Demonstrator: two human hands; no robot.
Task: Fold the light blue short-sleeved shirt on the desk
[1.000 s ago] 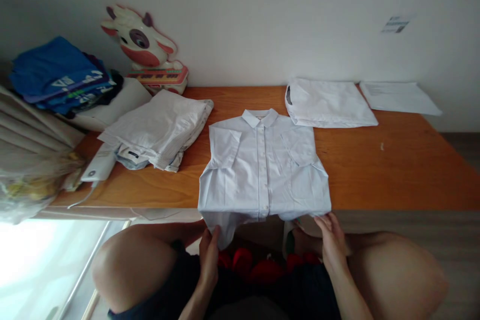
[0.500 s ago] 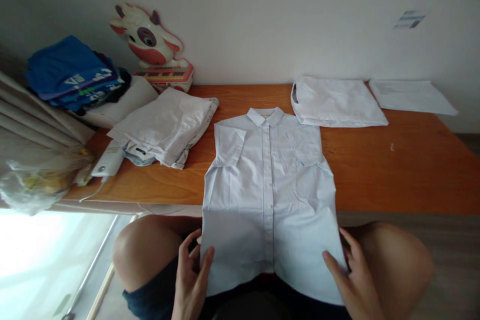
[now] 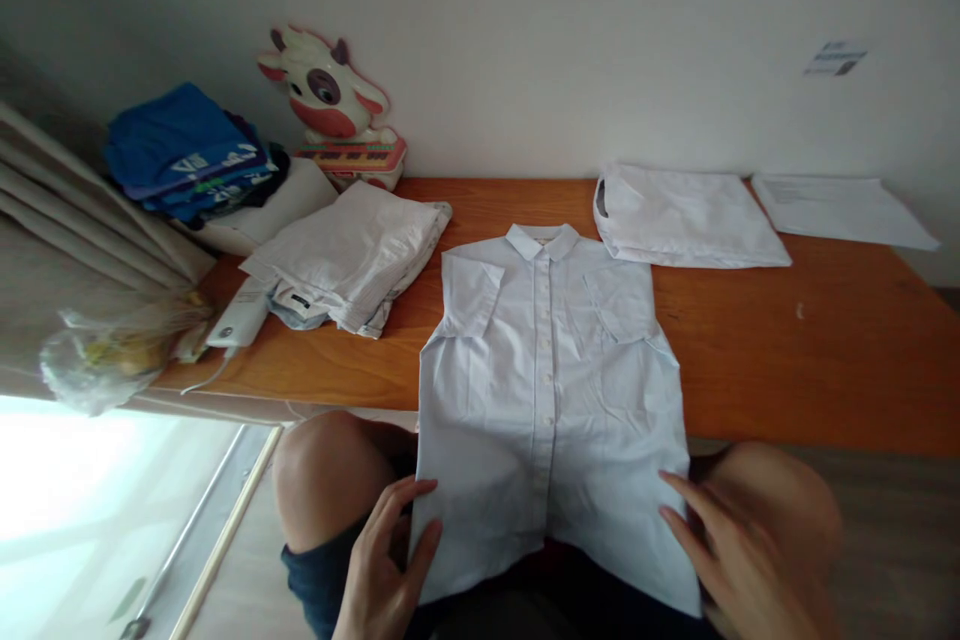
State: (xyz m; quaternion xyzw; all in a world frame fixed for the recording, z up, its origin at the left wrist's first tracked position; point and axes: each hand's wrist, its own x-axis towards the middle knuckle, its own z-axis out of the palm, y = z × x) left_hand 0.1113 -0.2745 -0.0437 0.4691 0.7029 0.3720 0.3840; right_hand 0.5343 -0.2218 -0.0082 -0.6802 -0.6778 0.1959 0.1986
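Note:
A pale blue button-up shirt (image 3: 551,390) lies face up, collar toward the wall, its upper half on the orange wooden table (image 3: 787,350) and its lower half hanging over the front edge onto my lap. My left hand (image 3: 382,570) grips the shirt's lower left hem, thumb on top. At the lower right hem, my right hand (image 3: 739,565) holds the cloth with its fingers spread along the edge. Both short sleeves are folded inward over the chest.
A folded white garment (image 3: 352,255) lies left of the shirt and another (image 3: 686,220) at the back right, beside a sheet of paper (image 3: 840,210). Blue folded clothes (image 3: 187,155), a cow-shaped toy (image 3: 330,110), a white charger (image 3: 236,325) and a plastic bag (image 3: 112,355) crowd the left end.
My hands have pulled the shirt's hanging lower part up and out flat over my lap. The view has shifted a little to the left.

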